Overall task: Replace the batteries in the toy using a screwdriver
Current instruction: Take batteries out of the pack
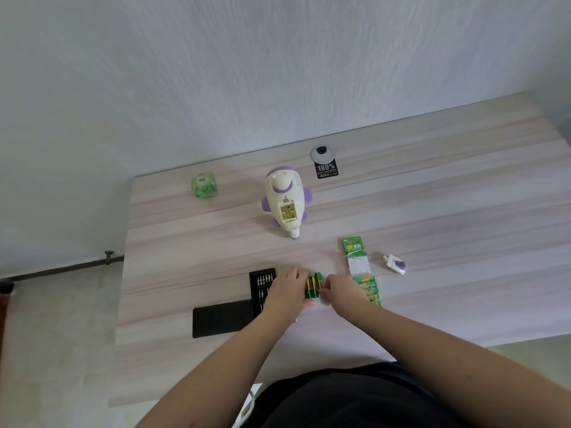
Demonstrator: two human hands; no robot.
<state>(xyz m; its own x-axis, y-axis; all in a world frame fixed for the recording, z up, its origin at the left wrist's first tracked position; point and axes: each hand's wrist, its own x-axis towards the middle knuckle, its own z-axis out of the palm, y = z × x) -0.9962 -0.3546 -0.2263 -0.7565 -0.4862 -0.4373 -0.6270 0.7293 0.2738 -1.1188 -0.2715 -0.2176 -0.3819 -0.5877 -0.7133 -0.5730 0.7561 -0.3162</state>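
**Toy lies open as fresh batteries are sorted**

The toy, a cream and purple rocket-like figure, lies on its back on the pale wood-grain surface, well beyond the fingers, its battery compartment uncovered and seemingly empty. Seen from the head camera, both hands meet at the near edge of the surface over a small cluster of green batteries. The left hand curls over the cluster's left side, while the right hand pinches at its right edge; whether either has lifted a cell cannot be told. Just right of the right hand lies the battery pack, its blister partly emptied. Farther right sits the removed compartment cover. Left of the left hand, a black screwdriver bit case lies open, its lid beside it.

The step in hand appears to be gathering new cells. Done well, it means picking them up one at a time, checking each polarity against the compartment's springs, and keeping the cover and its screw within reach.
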